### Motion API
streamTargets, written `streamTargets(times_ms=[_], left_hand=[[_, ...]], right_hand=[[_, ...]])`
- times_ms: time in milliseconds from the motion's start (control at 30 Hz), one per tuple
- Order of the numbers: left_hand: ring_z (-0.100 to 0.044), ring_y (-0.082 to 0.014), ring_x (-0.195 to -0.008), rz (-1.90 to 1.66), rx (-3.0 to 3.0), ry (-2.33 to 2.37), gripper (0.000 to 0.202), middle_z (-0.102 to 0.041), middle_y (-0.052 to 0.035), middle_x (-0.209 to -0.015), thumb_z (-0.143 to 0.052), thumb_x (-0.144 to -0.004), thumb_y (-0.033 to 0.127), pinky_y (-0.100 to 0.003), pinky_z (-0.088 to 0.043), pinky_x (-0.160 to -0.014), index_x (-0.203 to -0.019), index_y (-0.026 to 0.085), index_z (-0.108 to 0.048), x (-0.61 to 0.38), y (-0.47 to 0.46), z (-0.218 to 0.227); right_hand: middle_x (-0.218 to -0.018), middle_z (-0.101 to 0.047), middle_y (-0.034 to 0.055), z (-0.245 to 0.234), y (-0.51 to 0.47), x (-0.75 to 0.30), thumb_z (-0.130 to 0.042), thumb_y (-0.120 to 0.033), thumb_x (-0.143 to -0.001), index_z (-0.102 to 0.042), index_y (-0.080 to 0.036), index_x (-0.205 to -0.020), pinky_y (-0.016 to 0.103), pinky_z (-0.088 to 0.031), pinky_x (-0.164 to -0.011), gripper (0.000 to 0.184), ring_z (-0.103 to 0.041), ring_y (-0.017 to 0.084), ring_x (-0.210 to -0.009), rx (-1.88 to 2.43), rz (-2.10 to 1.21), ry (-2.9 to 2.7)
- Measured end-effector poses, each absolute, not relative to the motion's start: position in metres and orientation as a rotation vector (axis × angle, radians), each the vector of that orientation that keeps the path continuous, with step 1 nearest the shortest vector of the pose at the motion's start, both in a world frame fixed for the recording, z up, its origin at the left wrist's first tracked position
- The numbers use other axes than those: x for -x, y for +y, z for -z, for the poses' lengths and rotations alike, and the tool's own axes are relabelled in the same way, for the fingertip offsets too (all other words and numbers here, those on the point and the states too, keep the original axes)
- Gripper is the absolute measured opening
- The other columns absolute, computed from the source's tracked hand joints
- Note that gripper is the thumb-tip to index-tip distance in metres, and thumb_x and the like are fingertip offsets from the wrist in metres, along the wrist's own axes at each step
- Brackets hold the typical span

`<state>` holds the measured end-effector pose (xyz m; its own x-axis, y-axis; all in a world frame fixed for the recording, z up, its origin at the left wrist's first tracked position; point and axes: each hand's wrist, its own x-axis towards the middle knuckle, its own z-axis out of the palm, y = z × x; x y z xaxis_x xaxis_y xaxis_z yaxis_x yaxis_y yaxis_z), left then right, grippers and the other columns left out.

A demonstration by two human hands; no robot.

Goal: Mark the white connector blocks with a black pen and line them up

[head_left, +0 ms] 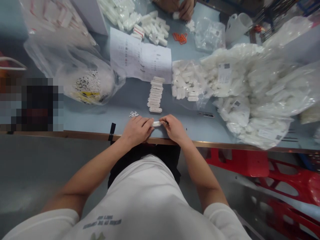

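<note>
"What do the hands have?"

"The left hand (137, 130) and right hand (173, 129) sit close together near the front edge of the tabletop (100, 116). Their fingers (147, 122) look clamped on either end of a white plastic strip (156, 124), at lower centre of the frame."

"How much has been done?"

"Roughly 8 matching strips lie side by side in a tidy row (155, 95) just above the hands, near a small heap of tiny metal parts (133, 114)."

"And what's left?"

"A lot, by the look of it: a clear bag of white pieces (185, 80) lies right of the row, and bulging plastic bags (257, 96) fill the right of the frame."

"Anyone else there?"

"Another person's hands (186, 8) show at the top edge, beside loose white pieces (152, 30)."
</note>
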<state>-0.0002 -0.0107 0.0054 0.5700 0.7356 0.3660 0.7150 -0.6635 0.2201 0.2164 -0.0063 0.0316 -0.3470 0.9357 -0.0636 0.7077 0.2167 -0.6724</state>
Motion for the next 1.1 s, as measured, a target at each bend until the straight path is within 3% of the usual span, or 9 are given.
streamTargets(times_ms=[267,400,533,700,800,1100], left_hand=[[-0.058,-0.0209,-0.078,-0.698,-2.811,1.235,0.025,-0.07,-0.0085,-0.092,-0.048,-0.097,0.035,-0.036,-0.037,-0.067,-0.107,0.018,-0.063,0.001,-0.01,-0.002],[-0.057,-0.0196,-0.077,-0.798,-2.81,1.182,0.022,-0.07,-0.0073,-0.09,-0.051,-0.096,0.033,-0.035,-0.037,-0.068,-0.109,0.018,-0.063,0.002,-0.01,-0.002],[-0.057,-0.0192,-0.077,-0.807,-2.828,1.152,0.022,-0.07,-0.0073,-0.094,-0.052,-0.096,0.032,-0.035,-0.038,-0.068,-0.11,0.018,-0.062,0.003,-0.01,-0.001],[-0.056,-0.0189,-0.076,-0.82,-2.849,1.157,0.019,-0.07,-0.006,-0.091,-0.055,-0.095,0.03,-0.035,-0.037,-0.067,-0.107,0.017,-0.062,0.002,-0.01,-0.001],[-0.055,-0.0185,-0.074,-0.796,-2.83,1.175,0.017,-0.068,-0.0054,-0.087,-0.053,-0.095,0.03,-0.035,-0.037,-0.066,-0.104,0.018,-0.062,0.001,-0.009,-0.002],[-0.054,-0.0187,-0.073,-0.76,-2.831,1.17,0.016,-0.068,-0.0053,-0.085,-0.053,-0.095,0.03,-0.034,-0.037,-0.066,-0.103,0.018,-0.061,0.001,-0.008,-0.002]], right_hand=[[-0.1,-0.063,0.0105,-0.033,-0.009,-0.214,-0.041,-0.009,-0.092,-0.065,-0.018,-0.104,0.034,-0.043,-0.089,0.028,-0.055,0.022,-0.097,1.534,-0.686,-2.37],[-0.1,-0.064,0.0125,-0.043,-0.006,-0.21,-0.041,-0.01,-0.093,-0.066,-0.015,-0.103,0.035,-0.041,-0.09,0.028,-0.055,0.023,-0.097,1.597,-0.593,-2.531],[-0.096,-0.066,0.0092,-0.047,0.006,-0.209,-0.05,-0.014,-0.092,-0.067,-0.017,-0.099,0.031,-0.041,-0.083,0.019,-0.057,0.02,-0.09,1.627,-0.728,-2.516],[-0.083,-0.068,0.002,-0.051,0.024,-0.213,-0.062,-0.02,-0.086,-0.067,-0.018,-0.086,0.025,-0.038,-0.071,0.006,-0.056,0.013,-0.075,1.647,-1.132,-2.272],[-0.074,-0.066,-0.0015,-0.054,0.028,-0.218,-0.063,-0.025,-0.083,-0.069,-0.018,-0.081,0.024,-0.036,-0.068,0.009,-0.052,0.011,-0.068,1.643,-1.298,-2.11],[-0.076,-0.068,0.0001,-0.052,0.025,-0.214,-0.063,-0.035,-0.085,-0.068,-0.02,-0.082,0.025,-0.035,-0.067,0.017,-0.053,0.012,-0.069,1.734,-1.236,-2.117]])
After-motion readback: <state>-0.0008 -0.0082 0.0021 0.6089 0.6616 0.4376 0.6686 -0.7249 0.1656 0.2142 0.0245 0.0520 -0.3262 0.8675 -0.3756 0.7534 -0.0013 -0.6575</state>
